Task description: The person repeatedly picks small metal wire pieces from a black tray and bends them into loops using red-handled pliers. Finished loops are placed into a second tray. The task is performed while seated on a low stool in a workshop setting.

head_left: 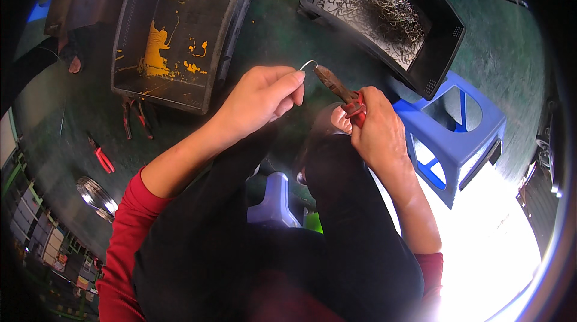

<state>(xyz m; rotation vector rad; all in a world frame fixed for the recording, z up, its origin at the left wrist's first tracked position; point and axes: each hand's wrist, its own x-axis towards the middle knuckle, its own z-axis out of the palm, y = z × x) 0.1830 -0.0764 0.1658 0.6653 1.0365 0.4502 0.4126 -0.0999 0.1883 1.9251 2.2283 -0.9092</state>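
Note:
Between thumb and fingertips, my left hand (267, 95) pinches a short metal wire (308, 63) whose free end curves over like a hook. My right hand (380, 127) is wrapped round the red handles of a pair of pliers (335, 84) with worn, rusty-brown jaws. The jaw tips meet the curved end of the wire; whether they grip it or only touch it I cannot tell. Both hands are in front of my knees, above the green floor.
A black crate (207, 91) stained with yellow paint stands ahead left. Ahead right, another black crate (442, 69) holds many bent wires (393, 12), beside a blue stool (475, 136). Red-handled pliers (102, 158), more pliers (138, 119) and a wire coil (96, 197) lie left.

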